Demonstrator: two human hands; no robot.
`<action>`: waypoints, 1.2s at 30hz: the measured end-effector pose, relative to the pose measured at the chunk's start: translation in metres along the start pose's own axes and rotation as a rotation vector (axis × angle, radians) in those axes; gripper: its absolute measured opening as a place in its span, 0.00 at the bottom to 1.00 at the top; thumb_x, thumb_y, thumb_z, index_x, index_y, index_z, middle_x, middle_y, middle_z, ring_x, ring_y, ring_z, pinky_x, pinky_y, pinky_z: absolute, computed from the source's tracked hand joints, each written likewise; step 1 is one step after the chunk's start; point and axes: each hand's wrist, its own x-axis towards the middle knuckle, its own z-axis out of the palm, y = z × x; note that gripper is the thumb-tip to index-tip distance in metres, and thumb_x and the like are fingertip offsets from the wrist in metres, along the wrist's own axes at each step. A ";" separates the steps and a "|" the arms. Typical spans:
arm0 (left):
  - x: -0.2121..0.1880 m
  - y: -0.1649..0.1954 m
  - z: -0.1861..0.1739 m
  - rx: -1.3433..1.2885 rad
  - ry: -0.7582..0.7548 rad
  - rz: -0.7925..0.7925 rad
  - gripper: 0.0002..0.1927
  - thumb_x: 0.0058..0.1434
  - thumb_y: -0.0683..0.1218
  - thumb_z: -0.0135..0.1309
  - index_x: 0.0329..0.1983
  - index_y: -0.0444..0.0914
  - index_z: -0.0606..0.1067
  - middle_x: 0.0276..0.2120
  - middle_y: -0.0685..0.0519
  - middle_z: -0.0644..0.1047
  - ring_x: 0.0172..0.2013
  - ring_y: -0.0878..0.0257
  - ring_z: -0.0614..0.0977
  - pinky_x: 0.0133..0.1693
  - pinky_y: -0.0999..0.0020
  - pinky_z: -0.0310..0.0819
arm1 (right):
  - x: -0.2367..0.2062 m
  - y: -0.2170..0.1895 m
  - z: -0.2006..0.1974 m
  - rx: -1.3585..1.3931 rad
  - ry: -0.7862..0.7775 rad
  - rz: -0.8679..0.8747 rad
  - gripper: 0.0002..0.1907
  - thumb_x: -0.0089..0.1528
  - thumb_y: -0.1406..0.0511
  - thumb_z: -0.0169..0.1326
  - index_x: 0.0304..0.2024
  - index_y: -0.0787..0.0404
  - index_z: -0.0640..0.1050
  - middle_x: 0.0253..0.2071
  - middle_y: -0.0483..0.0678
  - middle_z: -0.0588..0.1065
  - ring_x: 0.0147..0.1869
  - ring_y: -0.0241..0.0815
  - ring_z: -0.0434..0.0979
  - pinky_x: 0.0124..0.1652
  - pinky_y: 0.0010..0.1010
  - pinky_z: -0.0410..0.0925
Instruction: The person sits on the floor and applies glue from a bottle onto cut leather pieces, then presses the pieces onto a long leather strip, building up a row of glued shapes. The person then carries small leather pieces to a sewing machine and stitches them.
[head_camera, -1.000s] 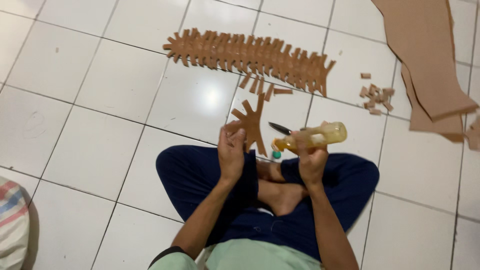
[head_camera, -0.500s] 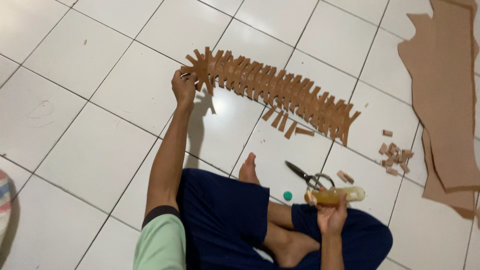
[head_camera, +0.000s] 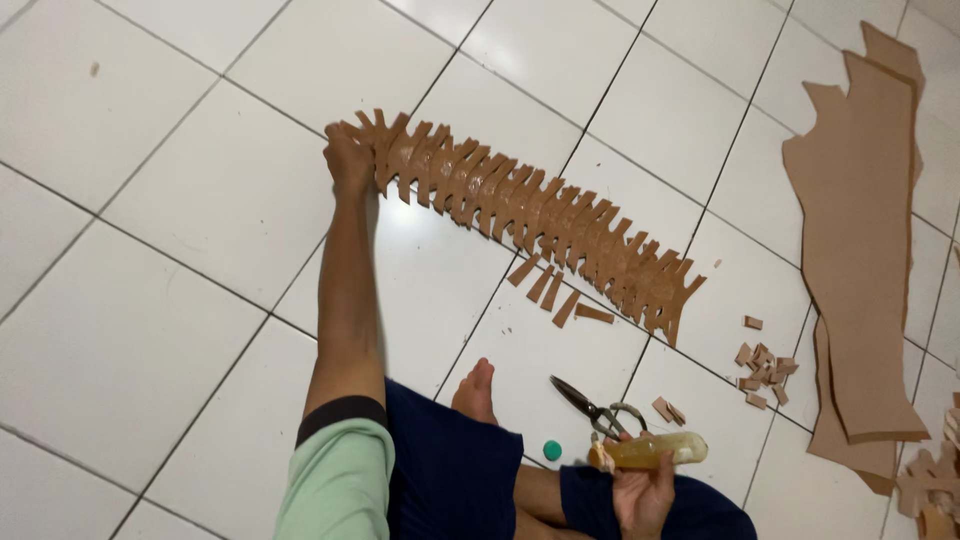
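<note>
My left hand (head_camera: 348, 158) reaches far forward and presses a brown cardboard piece onto the left end of a long row of slotted cardboard pieces (head_camera: 530, 215) lying on the white tiled floor. My right hand (head_camera: 640, 492) stays low near my lap, closed around a yellowish glue bottle (head_camera: 648, 451) held sideways. A small green cap (head_camera: 552, 450) lies on the floor beside it. Scissors (head_camera: 592, 408) rest just above the bottle.
Short cardboard strips (head_camera: 555, 292) lie below the row. Small scraps (head_camera: 760, 362) are piled at the right. Large cardboard sheets (head_camera: 860, 240) cover the floor at the right edge. My bare foot (head_camera: 475, 392) and dark shorts are in the foreground.
My left hand carried a cardboard piece from near the bottle out to the row's left end. My right hand lowered the glue bottle towards my lap. The view has shifted closer.
</note>
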 end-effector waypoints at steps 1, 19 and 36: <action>-0.005 -0.009 0.001 0.015 0.068 0.015 0.21 0.69 0.41 0.47 0.62 0.27 0.61 0.56 0.35 0.72 0.53 0.48 0.79 0.51 0.59 0.77 | -0.001 0.000 -0.001 -0.009 0.009 -0.003 0.28 0.71 0.48 0.47 0.59 0.64 0.69 0.51 0.60 0.74 0.55 0.60 0.77 0.51 0.46 0.77; -0.214 -0.079 0.020 0.662 -0.294 0.319 0.19 0.65 0.46 0.57 0.50 0.25 0.72 0.59 0.31 0.68 0.61 0.39 0.71 0.57 0.45 0.69 | -0.015 -0.012 0.012 0.255 -0.151 -0.061 0.24 0.70 0.48 0.51 0.58 0.58 0.72 0.52 0.48 0.75 0.60 0.53 0.74 0.61 0.54 0.67; -0.465 -0.076 0.163 0.325 -0.590 1.013 0.14 0.65 0.40 0.56 0.54 0.36 0.73 0.62 0.40 0.70 0.59 0.42 0.74 0.57 0.51 0.74 | -0.047 -0.130 -0.104 0.543 -0.109 -0.439 0.26 0.70 0.48 0.52 0.56 0.61 0.73 0.49 0.50 0.75 0.57 0.47 0.76 0.62 0.50 0.71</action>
